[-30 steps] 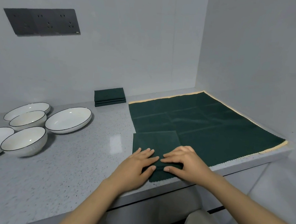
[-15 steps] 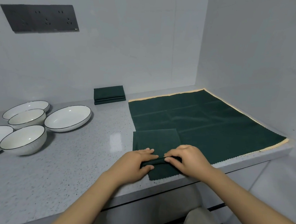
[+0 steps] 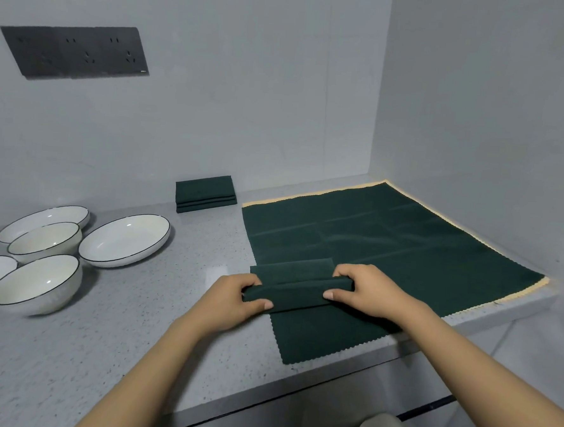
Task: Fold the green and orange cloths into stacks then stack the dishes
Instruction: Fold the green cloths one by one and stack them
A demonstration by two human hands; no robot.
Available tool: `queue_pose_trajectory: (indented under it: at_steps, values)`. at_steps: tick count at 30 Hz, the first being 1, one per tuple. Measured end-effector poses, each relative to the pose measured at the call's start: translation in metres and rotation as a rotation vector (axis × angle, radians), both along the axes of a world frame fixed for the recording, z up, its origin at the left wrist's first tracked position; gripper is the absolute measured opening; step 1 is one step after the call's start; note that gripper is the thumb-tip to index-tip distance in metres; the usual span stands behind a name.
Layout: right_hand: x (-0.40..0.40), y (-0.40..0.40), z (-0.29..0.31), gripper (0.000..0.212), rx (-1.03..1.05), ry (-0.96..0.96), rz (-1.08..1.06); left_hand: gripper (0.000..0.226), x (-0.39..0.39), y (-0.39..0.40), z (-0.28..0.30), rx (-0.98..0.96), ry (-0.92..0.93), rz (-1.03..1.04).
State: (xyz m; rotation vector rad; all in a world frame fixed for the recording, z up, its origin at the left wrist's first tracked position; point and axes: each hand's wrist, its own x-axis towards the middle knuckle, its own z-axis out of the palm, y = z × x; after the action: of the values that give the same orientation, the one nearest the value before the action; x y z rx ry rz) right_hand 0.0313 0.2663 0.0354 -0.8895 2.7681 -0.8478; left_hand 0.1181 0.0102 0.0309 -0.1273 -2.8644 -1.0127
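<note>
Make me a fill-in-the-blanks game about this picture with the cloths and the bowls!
1. Both hands, the left hand and the right hand, hold a cloth whose colour is ____.
2. The white dishes sit on the ____ side of the counter.
3. The stack of folded cloths lies at the back, against the ____.
4. The dark panel on the wall holds power ____.

Missing words: green; left; wall; sockets

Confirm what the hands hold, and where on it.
Both hold the small dark green cloth by its raised folded edge: left hand pinches the left end, right hand the right end.
</note>
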Motion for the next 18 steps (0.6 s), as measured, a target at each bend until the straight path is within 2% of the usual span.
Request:
queue_pose_trajectory:
  at_steps: [3,10,18]
  values:
    - [-0.012,-0.006,0.004,0.02,0.007,0.013,-0.05,0.025,-0.007,-0.002,-0.001,-0.019,0.05,0.117]
    - [-0.033,-0.033,0.002,0.042,0.093,0.02,-0.299,0.024,-0.035,0.014,-0.009,-0.091,0.107,0.38]
    - [-0.036,-0.06,-0.022,0.046,0.282,0.256,-0.506,0.024,-0.057,0.028,-0.023,-0.281,0.057,0.582]
